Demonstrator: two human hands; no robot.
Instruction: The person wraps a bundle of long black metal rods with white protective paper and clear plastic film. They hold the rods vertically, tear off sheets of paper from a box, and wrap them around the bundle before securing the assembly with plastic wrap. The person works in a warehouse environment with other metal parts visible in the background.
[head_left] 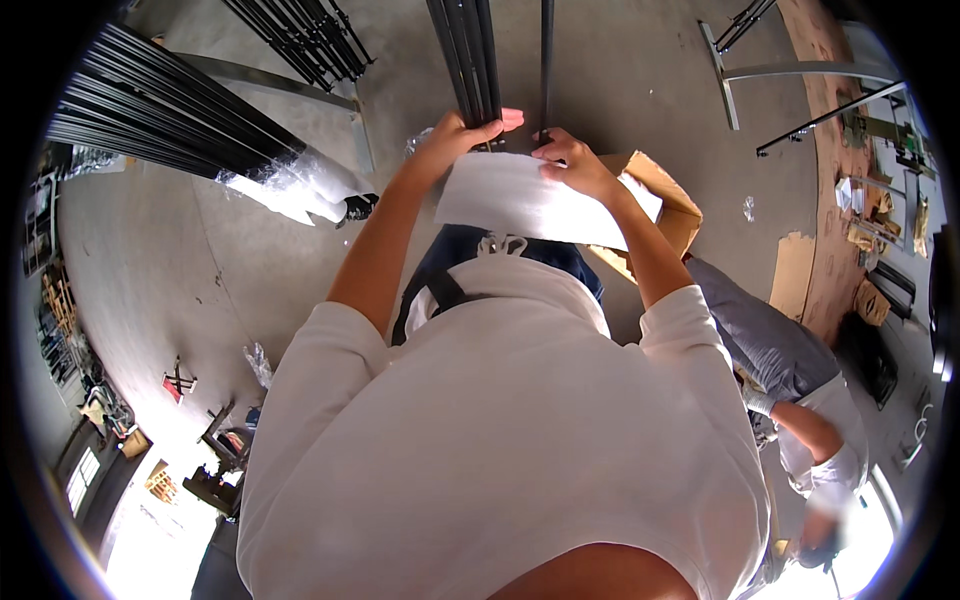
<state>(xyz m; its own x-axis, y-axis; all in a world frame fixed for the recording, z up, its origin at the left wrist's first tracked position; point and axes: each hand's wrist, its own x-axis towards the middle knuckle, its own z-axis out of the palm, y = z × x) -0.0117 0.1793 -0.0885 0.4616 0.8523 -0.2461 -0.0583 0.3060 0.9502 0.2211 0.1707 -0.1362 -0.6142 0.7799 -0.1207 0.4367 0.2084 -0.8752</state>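
Several long black tubes stand bunched together in front of me, their near ends at my left hand. Its thumb lies across their near side and its fingertips show past them on the right. A single black tube stands apart to the right, its lower end at the curled fingers of my right hand. Against the right thumb lies a white foam sheet, spread below both hands in front of my waist. The sheet's right part passes behind my right forearm.
An open cardboard box stands right of the sheet. More black tubes, their ends in clear plastic wrap, lean at left on a metal stand. Another stand is at right. A co-worker bends at lower right.
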